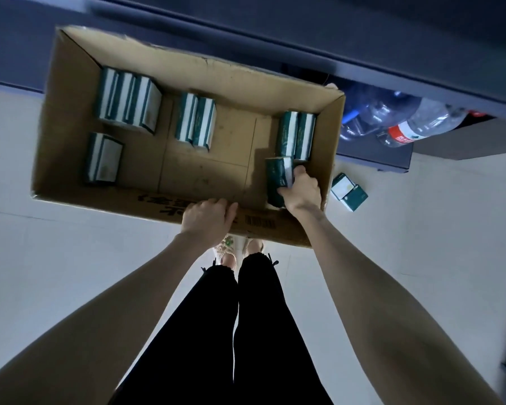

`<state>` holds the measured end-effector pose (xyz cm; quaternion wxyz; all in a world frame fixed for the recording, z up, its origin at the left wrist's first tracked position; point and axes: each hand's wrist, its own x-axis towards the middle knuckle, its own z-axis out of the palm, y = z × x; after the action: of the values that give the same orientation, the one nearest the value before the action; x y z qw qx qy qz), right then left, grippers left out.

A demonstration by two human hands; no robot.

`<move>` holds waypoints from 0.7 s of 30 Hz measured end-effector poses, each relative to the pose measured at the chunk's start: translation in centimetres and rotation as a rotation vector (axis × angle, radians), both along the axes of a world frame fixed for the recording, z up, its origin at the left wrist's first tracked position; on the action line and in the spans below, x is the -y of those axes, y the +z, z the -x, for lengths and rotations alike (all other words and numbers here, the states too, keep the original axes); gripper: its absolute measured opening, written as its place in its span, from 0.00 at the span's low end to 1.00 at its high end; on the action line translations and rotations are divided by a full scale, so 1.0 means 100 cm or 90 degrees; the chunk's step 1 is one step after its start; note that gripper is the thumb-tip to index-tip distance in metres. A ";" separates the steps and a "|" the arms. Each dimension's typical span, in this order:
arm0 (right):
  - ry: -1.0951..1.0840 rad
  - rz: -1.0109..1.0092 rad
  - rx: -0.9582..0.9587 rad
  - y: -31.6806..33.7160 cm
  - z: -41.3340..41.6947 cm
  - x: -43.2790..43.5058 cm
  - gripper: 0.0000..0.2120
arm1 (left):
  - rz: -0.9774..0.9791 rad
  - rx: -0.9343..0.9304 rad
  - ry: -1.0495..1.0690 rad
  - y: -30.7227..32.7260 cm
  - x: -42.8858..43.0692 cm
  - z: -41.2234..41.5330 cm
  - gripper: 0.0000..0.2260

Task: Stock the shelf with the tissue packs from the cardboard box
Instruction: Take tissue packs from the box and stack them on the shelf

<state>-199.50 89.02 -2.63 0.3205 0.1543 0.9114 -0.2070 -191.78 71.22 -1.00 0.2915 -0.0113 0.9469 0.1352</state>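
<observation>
An open cardboard box (70, 118) stands on the pale floor in front of my feet. Several green-and-white tissue packs lie inside it: a cluster at the left (129, 100), a single pack below it (103, 157), a pair in the middle (195, 122) and a pair at the right (297, 134). My right hand (300, 191) reaches into the box's right near corner and grips one green tissue pack (276, 178). My left hand (208, 219) holds the box's near rim with its fingers curled over the edge.
Another tissue pack (348, 192) lies on the floor just right of the box. Clear plastic bottles (403, 121), one with a red label, lie on the low dark shelf (374, 156) beyond it. The dark shelving runs along the top.
</observation>
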 end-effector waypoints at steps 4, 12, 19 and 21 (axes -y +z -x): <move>0.056 0.085 -0.030 0.068 0.029 -0.008 0.13 | -0.116 0.062 0.048 0.038 0.013 0.028 0.14; 0.223 0.111 -0.161 0.262 0.091 -0.041 0.14 | -0.421 -0.154 0.090 0.185 -0.015 0.135 0.40; 0.230 0.137 -0.275 0.414 0.128 -0.079 0.21 | -0.506 -0.259 -0.041 0.328 -0.055 0.209 0.18; 0.231 0.113 -0.309 0.442 0.138 -0.092 0.29 | -0.518 -0.301 -0.035 0.354 -0.071 0.226 0.17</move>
<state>-213.33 98.22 41.52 0.1377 -0.0935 0.9522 -0.2561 -214.35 78.28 34.39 0.0524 0.1602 0.8573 0.4864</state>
